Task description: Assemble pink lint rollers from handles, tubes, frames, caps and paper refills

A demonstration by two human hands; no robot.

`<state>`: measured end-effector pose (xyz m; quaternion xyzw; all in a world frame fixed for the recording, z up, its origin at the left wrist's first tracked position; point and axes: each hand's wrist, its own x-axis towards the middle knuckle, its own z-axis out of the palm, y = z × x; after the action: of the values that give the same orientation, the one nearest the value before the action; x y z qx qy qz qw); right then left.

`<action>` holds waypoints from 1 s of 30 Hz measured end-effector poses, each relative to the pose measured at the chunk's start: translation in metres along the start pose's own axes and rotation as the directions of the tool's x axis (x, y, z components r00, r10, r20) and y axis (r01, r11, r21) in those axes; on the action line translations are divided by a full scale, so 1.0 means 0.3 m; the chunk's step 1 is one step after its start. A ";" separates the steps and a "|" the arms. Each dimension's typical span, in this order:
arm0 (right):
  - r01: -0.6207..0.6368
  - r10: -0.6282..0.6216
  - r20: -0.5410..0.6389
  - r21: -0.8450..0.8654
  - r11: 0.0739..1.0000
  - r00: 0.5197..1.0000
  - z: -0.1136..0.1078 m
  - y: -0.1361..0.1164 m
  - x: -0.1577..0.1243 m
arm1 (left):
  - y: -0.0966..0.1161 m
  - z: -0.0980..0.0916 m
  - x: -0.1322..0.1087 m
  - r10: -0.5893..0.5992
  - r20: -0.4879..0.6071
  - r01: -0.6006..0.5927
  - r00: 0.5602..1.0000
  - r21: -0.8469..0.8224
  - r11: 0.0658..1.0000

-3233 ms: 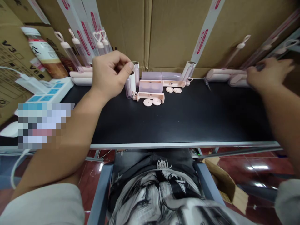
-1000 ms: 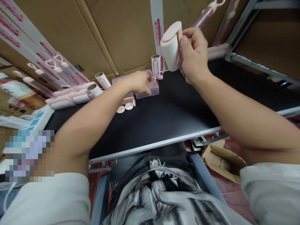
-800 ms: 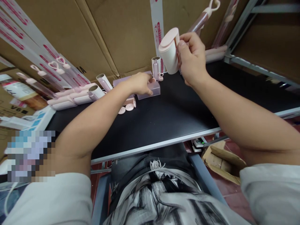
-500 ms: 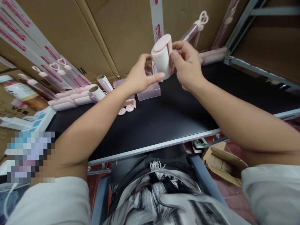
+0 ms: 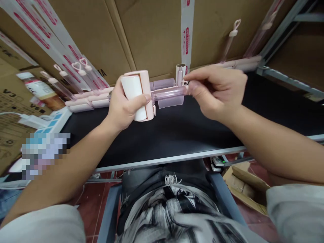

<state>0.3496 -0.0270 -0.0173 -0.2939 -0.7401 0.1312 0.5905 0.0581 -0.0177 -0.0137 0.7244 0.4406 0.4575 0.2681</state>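
Note:
My left hand is wrapped round a white roll in a pink holder, tilted slightly above the black tabletop. My right hand pinches the capped end of a clear pink tube, which extends sideways from the holder. Whether the tube's left end is joined to the holder cannot be made out. Behind the tube lies a translucent purple box, partly covered. A white cylinder stands beside it, near my right fingertips.
Pink holders with heart-topped tubes line the back left, and others the back right. A bottle and a white power strip are at the left. Cardboard rises behind. An open carton sits below right.
My left hand now grips the roll and holder, which have moved left and lower. My right hand has moved from the holder to the tube's end. The view has shifted.

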 end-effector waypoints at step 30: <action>-0.777 0.360 0.768 0.269 0.568 0.529 0.181 0.099 -0.004 | -0.016 0.116 -0.102 -0.261 0.390 0.210 0.883 0.169 0.963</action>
<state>0.3066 0.0041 -0.0489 -0.2714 -0.6629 0.6401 0.2778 0.0816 -0.0418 -0.0458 0.7599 0.4867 0.2319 0.3632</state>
